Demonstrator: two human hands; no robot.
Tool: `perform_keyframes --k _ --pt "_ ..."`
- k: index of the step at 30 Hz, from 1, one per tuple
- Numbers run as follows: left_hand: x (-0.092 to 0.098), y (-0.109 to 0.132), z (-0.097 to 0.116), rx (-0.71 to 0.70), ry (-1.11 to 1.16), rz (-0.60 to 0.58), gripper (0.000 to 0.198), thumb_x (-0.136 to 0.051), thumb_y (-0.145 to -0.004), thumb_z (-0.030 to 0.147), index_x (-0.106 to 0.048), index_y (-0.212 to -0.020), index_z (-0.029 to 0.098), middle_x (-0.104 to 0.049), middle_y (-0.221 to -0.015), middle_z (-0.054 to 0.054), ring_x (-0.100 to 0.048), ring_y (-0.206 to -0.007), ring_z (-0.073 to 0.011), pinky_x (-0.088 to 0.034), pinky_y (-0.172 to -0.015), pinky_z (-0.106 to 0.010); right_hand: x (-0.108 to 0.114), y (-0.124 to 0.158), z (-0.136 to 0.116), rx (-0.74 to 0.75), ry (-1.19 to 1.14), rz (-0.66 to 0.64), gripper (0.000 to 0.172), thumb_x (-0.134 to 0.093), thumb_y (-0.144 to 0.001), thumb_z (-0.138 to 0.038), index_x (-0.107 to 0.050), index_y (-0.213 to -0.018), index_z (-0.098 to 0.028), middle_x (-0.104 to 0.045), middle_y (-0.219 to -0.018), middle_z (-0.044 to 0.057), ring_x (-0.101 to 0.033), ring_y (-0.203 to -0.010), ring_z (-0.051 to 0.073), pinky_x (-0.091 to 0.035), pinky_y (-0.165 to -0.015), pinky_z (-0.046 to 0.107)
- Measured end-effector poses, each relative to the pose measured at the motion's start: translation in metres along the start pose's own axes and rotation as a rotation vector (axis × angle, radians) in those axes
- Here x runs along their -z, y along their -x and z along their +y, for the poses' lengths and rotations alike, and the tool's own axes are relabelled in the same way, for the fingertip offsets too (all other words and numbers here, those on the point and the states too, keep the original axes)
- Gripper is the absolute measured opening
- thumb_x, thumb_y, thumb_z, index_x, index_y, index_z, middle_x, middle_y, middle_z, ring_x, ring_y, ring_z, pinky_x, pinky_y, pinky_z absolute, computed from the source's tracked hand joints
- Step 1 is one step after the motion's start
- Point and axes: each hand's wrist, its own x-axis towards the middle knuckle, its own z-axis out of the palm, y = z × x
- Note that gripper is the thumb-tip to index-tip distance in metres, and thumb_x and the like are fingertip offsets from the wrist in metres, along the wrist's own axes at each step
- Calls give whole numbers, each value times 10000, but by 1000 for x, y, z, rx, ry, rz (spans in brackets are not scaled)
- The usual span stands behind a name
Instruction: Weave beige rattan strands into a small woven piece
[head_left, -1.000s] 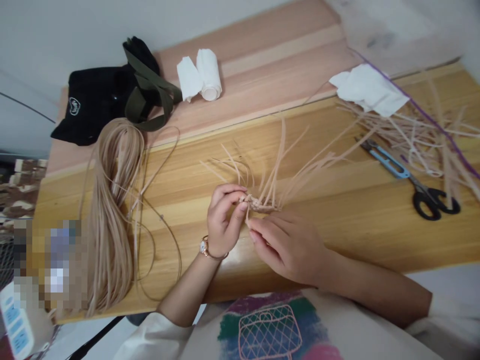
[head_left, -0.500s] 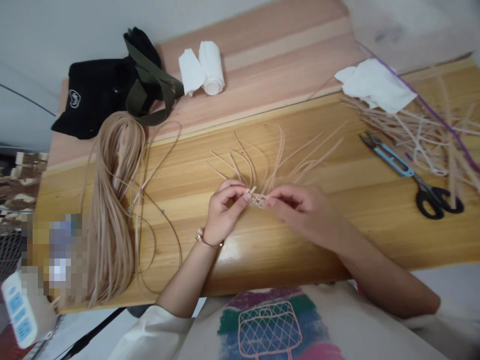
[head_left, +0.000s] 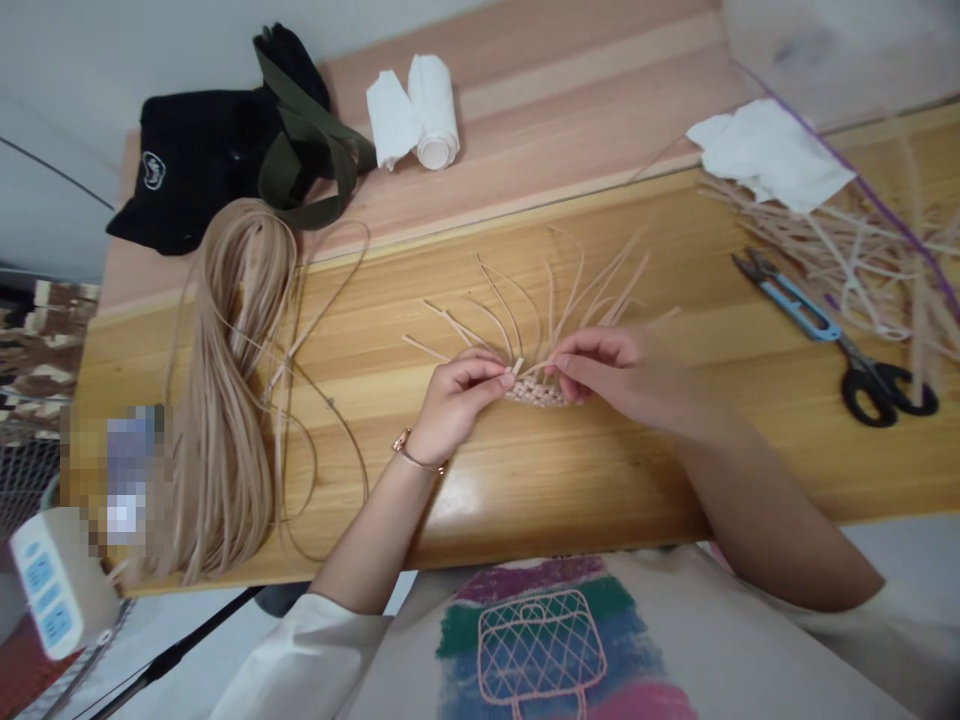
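**Q:** Two Qs. What's each hand doing, and where's the work?

**A:** L hand (head_left: 455, 400) is curled, thumb and fingertips pinching one end of a small woven piece of flat cane strip (head_left: 538, 394). R hand (head_left: 607, 365) has its fingertips drawn together on a thin strand (head_left: 534, 368) that runs across just above the weave. The piece sits between the hands, low over the wooden table (head_left: 570, 500); can't tell if it's touching.

**Q:** Why held like that?

**A:** Prob. so L steadies the weave while R controls the strand. Loose strip ends (head_left: 510, 310) fan out ahead of both hands, apparently kept clear of the fingers.

**Q:** And the rest?

**A:** Long hank of tan strip (head_left: 225, 400) lies left of L hand, seemingly placed for easy pulling. Right of R hand are blue-and-black scissors (head_left: 862, 385), handles turned toward the person, so prob. quick to grab. Farther right, a heap of strip offcuts (head_left: 862, 250) lies beside a crumpled white tissue (head_left: 769, 150), apparently out of the way.

**Q:** Anything else ahead?

**A:** Yes, well ahead of the hands, on a paler board: black bag w/ olive strap (head_left: 202, 170) and tissue rolls (head_left: 412, 110), both away from the work.
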Motion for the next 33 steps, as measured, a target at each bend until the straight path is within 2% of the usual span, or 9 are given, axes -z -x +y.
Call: perform_keyframes --k 12,19,25,29,33 --pt "1 -1 -1 2 30 -17 90 -732 -650 244 -699 -648 160 -595 -788 -36 -542 -792 -133 -426 -787 -282 2 4 -7 -12 172 5 211 -494 -771 -272 -593 -607 -182 -554 -522 -27 -446 -450 88 -320 -444 227" --pt "1 0 1 28 32 -7 95 -736 -639 238 -703 -647 148 -591 -803 -42 -537 -806 -136 -419 -792 -270 4 5 -9 -4 244 -5 226 -491 -773 -278 -585 -593 -179 -542 -528 -28 -462 -484 89 -331 -478 227" --pt "0 0 2 16 22 -17 88 -731 -647 234 -703 -650 152 -589 -803 -39 -538 -795 -132 -419 -781 -265 4 4 -9 -19 251 10 211 -490 -767 -266 -606 -612 -182 -526 -500 -37 -442 -449 80 -317 -452 219" --pt "0 0 1 -8 -9 -24 82 -718 -668 232 -701 -666 151 -585 -812 -39 -539 -811 -134 -413 -789 -266 4 4 -6 -13 226 1 177 -485 -751 -242 -649 -711 -187 -542 -514 -42 -460 -456 82 -316 -445 212" --pt "2 0 1 -20 -40 -37 79 -712 -676 223 -704 -691 146 -584 -833 -45 -540 -817 -135 -413 -778 -265 5 5 -3 -16 213 -17 217 -475 -734 -237 -672 -810 -187 -530 -496 -51 -436 -430 77 -292 -427 211"
